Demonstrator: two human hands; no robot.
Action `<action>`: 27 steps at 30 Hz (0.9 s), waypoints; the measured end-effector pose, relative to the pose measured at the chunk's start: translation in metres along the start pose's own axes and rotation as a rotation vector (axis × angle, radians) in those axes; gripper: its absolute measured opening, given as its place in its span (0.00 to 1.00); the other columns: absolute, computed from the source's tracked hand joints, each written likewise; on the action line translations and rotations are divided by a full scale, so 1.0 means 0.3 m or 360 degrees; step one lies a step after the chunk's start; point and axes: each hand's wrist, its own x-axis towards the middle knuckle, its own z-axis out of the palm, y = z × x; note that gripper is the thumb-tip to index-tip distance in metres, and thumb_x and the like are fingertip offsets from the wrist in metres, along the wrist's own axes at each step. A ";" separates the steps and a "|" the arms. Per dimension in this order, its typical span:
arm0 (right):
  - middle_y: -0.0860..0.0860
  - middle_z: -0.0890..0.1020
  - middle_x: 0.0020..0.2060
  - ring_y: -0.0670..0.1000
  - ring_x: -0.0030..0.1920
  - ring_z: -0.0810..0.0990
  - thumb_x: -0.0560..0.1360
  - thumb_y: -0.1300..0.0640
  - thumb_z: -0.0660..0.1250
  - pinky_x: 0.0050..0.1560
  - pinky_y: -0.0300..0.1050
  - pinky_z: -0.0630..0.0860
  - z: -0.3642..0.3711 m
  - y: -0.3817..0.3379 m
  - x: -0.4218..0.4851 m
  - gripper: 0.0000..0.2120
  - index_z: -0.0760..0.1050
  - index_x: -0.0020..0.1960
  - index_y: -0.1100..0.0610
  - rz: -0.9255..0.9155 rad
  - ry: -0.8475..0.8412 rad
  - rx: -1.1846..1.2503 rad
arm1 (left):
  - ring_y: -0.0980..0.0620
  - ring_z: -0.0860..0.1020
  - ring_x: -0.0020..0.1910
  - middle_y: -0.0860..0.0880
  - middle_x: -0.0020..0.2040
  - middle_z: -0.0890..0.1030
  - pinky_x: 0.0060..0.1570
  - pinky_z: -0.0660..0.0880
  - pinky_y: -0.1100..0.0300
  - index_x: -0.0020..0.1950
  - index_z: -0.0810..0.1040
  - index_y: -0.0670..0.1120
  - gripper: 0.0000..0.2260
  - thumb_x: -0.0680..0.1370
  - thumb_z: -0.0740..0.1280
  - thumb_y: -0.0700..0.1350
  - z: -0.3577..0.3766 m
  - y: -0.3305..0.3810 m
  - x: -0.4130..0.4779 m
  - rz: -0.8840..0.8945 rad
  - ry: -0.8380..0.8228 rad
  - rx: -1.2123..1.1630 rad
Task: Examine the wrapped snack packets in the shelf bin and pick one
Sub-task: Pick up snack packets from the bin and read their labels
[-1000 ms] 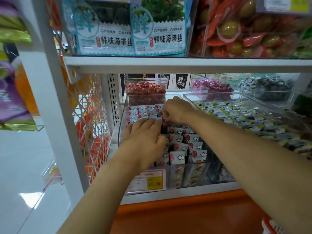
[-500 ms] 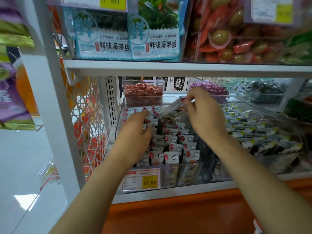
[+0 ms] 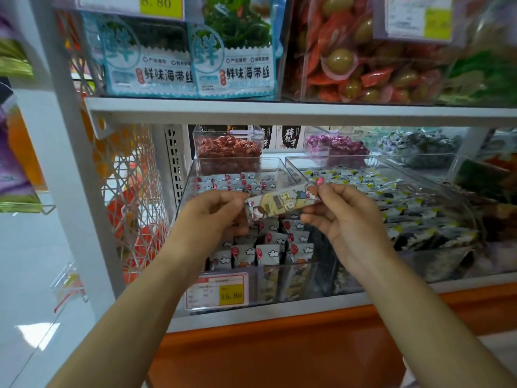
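We hold one snack packet (image 3: 282,203) just above the shelf bin (image 3: 296,278) at the left end of the lower shelf (image 3: 279,310). Its long axis runs hand to hand, with the right end higher. Our left hand (image 3: 212,215) and right hand (image 3: 345,219) each pinch one end, so either grip is equally near.

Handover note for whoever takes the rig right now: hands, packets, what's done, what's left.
Left hand: pinches the left end of the snack packet.
Right hand: pinches its right end.
The packet is held above the clear shelf bin, slightly tilted with its right end higher and its printed face to the camera. The other packets stand in rows inside the bin.
Done: one packet is out and up for inspection.
Left: finish checking it, then keep it or swap it.
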 end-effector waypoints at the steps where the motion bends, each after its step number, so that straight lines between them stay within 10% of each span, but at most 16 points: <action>1: 0.52 0.82 0.33 0.48 0.31 0.81 0.76 0.64 0.63 0.32 0.39 0.79 0.000 0.002 0.001 0.06 0.76 0.42 0.63 0.0035 -0.0029 0.0064 | 0.50 0.82 0.46 0.44 0.50 0.83 0.44 0.79 0.61 0.45 0.82 0.44 0.08 0.79 0.63 0.42 0.000 0.000 0.001 -0.0027 -0.0003 -0.0079; 16: 0.55 0.83 0.34 0.50 0.35 0.83 0.71 0.66 0.65 0.34 0.37 0.79 -0.004 0.012 0.002 0.04 0.78 0.43 0.64 0.0222 -0.0142 0.0327 | 0.56 0.77 0.31 0.51 0.30 0.75 0.31 0.76 0.64 0.37 0.73 0.44 0.11 0.79 0.61 0.42 0.018 0.007 0.004 -0.0118 0.0082 -0.0517; 27: 0.56 0.81 0.34 0.51 0.35 0.84 0.74 0.71 0.62 0.37 0.37 0.79 -0.011 0.033 0.007 0.05 0.76 0.44 0.65 0.0092 -0.0034 0.0129 | 0.56 0.80 0.30 0.45 0.36 0.75 0.36 0.79 0.64 0.47 0.72 0.40 0.04 0.77 0.61 0.31 0.009 0.015 0.009 -0.0066 0.0109 -0.0698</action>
